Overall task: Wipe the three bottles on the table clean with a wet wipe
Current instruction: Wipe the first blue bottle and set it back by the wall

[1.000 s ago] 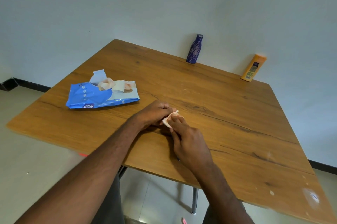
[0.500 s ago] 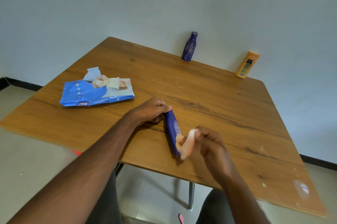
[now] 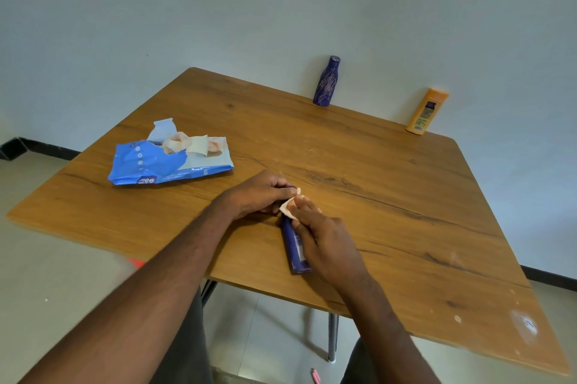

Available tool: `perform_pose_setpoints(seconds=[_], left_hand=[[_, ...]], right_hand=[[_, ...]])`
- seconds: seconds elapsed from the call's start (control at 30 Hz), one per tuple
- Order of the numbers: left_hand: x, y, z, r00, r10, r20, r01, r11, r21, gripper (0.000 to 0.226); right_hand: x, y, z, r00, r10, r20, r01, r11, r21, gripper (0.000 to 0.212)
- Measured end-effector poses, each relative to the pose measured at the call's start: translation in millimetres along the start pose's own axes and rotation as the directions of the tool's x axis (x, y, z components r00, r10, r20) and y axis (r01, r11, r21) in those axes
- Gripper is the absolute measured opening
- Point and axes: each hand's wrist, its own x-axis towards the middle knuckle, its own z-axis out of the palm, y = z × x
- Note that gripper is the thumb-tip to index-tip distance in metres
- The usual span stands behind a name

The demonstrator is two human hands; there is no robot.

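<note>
A dark blue bottle (image 3: 295, 246) lies on its side near the front edge of the wooden table (image 3: 406, 196). My left hand (image 3: 262, 193) grips its far end. My right hand (image 3: 324, 237) lies over the bottle and presses a white wet wipe (image 3: 286, 204) against it near the far end. A second dark blue bottle (image 3: 326, 81) stands upright at the table's back edge by the wall. An orange bottle (image 3: 426, 111) stands at the back right.
A blue wet-wipe pack (image 3: 165, 162) lies open at the left of the table, with wipes sticking out of its flap. The table's front edge is just below my hands. White smudges mark the front right corner (image 3: 524, 324).
Half a second ago my right hand was at the bottle's near end with the wipe; it has slid back up the bottle to the far end. My left hand kept its grip.
</note>
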Motion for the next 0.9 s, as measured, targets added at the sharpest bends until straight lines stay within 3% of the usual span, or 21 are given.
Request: perform_pose_setpoints(seconds=[0.27,0.4,0.5,0.6,0.67,0.7,0.73,0.8,0.83,0.9], left_hand=[[3,1,5,0.996,-0.061,-0.072,0.059,0.998,-0.025,0.020],[2,1,6,0.994,-0.053,-0.097,0.050,0.998,-0.030,0.019],[2,0,7,0.994,-0.042,-0.097,0.040,0.999,-0.028,0.020],[3,-2,6,0.995,-0.033,-0.096,0.029,0.999,-0.035,0.021],[2,-2,4,0.996,-0.021,-0.085,0.019,1.000,-0.023,0.022],[1,-3,4,0.997,-0.012,-0.077,0.011,1.000,-0.021,0.023],[0,-3,3,0.997,-0.005,-0.072,0.003,1.000,-0.023,0.024],[0,-2,3,0.998,-0.004,-0.069,0.002,1.000,-0.024,0.024],[1,-2,3,0.998,-0.005,-0.070,0.004,1.000,-0.026,0.024],[2,-3,3,0.998,-0.006,-0.065,0.003,0.999,-0.046,0.023]], right_hand=[[-18,1,-16,0.966,-0.133,0.221,0.144,0.989,-0.037,0.035],[-45,3,-22,0.956,-0.195,0.218,0.166,0.976,0.145,0.030],[-58,5,-30,0.968,-0.119,0.220,0.038,0.938,0.344,0.029],[-57,5,-41,0.988,0.036,0.153,-0.136,0.683,0.718,0.029],[-48,6,-41,0.952,0.306,0.025,-0.166,0.443,0.881,0.026],[-41,9,-38,0.900,0.432,-0.060,-0.136,0.409,0.902,0.024],[-33,10,-34,0.843,0.509,-0.174,-0.112,0.483,0.869,0.025],[-17,7,-23,0.779,0.470,-0.415,-0.111,0.755,0.646,0.025],[-10,2,-19,0.791,0.386,-0.475,-0.103,0.849,0.519,0.025],[-2,-4,-10,0.899,0.234,-0.369,-0.096,0.930,0.355,0.031]])
